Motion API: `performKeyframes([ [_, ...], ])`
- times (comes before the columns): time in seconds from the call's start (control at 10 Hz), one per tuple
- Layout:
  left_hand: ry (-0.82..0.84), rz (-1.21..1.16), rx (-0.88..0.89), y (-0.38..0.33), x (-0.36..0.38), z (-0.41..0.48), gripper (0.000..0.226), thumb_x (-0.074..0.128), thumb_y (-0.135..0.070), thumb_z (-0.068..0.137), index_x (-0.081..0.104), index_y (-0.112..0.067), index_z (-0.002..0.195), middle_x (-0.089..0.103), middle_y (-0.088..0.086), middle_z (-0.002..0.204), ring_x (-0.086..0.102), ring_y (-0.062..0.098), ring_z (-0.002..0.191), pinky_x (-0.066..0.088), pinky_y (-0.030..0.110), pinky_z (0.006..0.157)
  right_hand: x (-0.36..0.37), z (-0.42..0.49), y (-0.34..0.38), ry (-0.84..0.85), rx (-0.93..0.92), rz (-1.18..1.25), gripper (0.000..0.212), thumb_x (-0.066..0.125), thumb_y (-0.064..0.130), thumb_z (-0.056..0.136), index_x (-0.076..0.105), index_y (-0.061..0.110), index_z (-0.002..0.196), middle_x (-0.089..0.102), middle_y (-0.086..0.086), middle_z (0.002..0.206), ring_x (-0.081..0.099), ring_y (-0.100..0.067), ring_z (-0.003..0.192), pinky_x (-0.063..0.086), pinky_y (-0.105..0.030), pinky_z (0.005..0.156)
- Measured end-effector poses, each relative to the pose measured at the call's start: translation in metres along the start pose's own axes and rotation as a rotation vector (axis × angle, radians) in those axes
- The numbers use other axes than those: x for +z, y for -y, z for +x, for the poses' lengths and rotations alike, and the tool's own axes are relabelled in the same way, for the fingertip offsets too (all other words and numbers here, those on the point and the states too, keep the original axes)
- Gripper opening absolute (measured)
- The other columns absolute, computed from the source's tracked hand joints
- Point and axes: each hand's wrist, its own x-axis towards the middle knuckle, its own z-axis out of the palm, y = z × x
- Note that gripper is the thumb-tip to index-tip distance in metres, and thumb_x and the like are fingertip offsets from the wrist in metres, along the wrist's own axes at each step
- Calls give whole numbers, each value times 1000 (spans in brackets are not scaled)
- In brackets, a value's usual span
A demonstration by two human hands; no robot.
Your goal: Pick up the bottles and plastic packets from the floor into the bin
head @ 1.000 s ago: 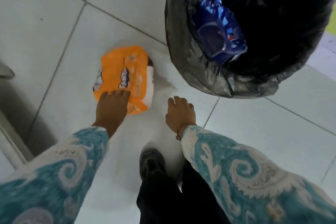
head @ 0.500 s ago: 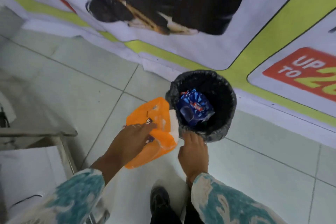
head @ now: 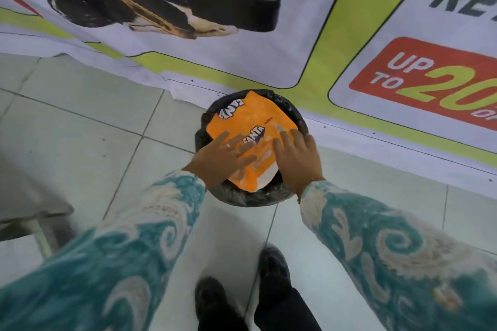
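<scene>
Packet (head: 250, 126), orange plastic, lies flat across the mouth of the black-lined bin (head: 242, 197); I read its long axis from 11 to 5 o'clock. My left hand (head: 224, 158) and right hand (head: 297, 160) press it palm-down, fingers spread, gripping nothing.

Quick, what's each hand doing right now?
Left hand: open, flat on the orange packet over the bin.
Right hand: open, flat on the packet too.

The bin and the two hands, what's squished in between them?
In the head view, an orange Fanta packet lies across the black-lined bin. The left hand and right hand lie flat on top of it.
</scene>
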Motion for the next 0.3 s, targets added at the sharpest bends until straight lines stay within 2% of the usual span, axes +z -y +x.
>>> performKeyframes([
  [0.1,256,-93,-282,-20,18,-11,63,70,-19,77,48,-21,135,49,14,140,53,35,120,49,45,92,9,-8,6,59,-90,-3,25,58,15,70,66,10,94,70,-13,99,63,-35,96,54,-48,80],
  [0.2,283,-323,-459,-38,12,-33,76,75,-2,69,43,-9,138,43,20,143,51,40,121,48,49,90,5,-13,12,85,-146,36,25,71,15,68,66,12,92,70,-11,94,64,-32,89,56,-44,76],
  [0.3,279,-233,-479,-32,-12,-33,72,84,-5,57,58,-8,124,61,18,126,62,36,108,53,48,80,-7,-14,14,137,-217,103,34,61,16,84,56,10,117,61,-15,118,56,-36,108,48,-48,90],
])
